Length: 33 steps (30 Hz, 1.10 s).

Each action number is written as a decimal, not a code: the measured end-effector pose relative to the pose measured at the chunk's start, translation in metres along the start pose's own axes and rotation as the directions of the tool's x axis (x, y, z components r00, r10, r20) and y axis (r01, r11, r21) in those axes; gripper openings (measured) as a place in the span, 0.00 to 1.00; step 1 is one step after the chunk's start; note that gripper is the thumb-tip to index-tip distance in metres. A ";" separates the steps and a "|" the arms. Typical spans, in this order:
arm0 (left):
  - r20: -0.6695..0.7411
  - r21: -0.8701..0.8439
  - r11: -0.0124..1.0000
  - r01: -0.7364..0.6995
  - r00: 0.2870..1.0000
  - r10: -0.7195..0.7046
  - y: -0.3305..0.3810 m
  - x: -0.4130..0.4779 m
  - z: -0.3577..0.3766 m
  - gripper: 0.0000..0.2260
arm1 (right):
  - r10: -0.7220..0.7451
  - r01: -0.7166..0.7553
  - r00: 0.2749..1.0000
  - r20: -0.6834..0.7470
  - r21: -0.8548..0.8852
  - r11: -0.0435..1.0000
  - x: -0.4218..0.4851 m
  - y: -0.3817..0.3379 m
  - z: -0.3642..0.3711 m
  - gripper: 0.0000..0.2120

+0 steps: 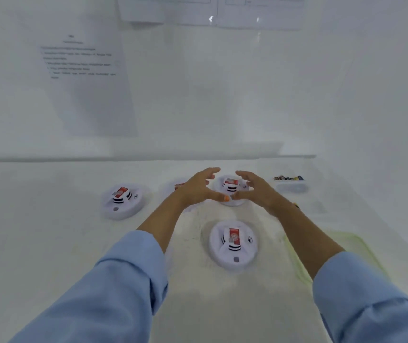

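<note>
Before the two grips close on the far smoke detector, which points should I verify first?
1. Both open: left grip and right grip have their fingers spread. Ok.
2. Placement: one grip on each side of the far smoke detector. Ok.
3. Contact with its rim: the thumbs are near the front edge, but the picture is blurred there. Cannot tell.
4. Its red label faces up. Ok.
5. The near smoke detector lies between the forearms and neither one touches it. Ok.
6. Battery fitted inside the far one: cannot tell.
</note>
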<state>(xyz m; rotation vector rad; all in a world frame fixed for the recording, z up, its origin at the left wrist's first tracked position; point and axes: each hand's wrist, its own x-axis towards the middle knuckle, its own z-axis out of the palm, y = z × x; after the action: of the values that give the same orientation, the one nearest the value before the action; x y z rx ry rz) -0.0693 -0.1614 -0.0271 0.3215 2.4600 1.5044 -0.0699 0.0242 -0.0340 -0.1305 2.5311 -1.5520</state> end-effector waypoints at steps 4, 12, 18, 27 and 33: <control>0.027 0.039 0.998 0.041 0.999 -0.042 -0.001 0.011 0.012 0.38 | -0.083 0.074 0.995 -0.046 -0.164 0.984 0.011 0.017 0.010 0.39; 0.076 0.168 0.983 0.074 0.993 -0.088 -0.001 0.033 0.020 0.34 | -0.082 0.081 0.993 -0.084 -0.009 0.997 0.015 0.020 0.010 0.32; 0.018 0.265 0.956 0.126 0.991 -0.136 -0.005 0.046 0.025 0.46 | -0.024 0.029 0.995 -0.097 0.046 0.999 0.018 0.033 0.013 0.38; -0.042 0.268 0.962 0.059 0.998 -0.050 0.017 0.041 0.004 0.41 | -0.100 0.106 0.984 -0.147 0.031 0.994 0.021 0.007 0.006 0.38; -0.061 0.256 0.959 -0.117 0.989 0.137 0.058 0.035 -0.008 0.38 | -0.213 0.217 0.960 -0.185 0.005 0.976 0.014 -0.024 -0.030 0.39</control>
<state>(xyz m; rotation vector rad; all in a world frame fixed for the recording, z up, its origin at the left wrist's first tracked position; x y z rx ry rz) -0.1016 -0.1319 0.0249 0.4849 2.7468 1.2702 -0.0892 0.0374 -0.0010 -0.2808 2.7154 -1.7488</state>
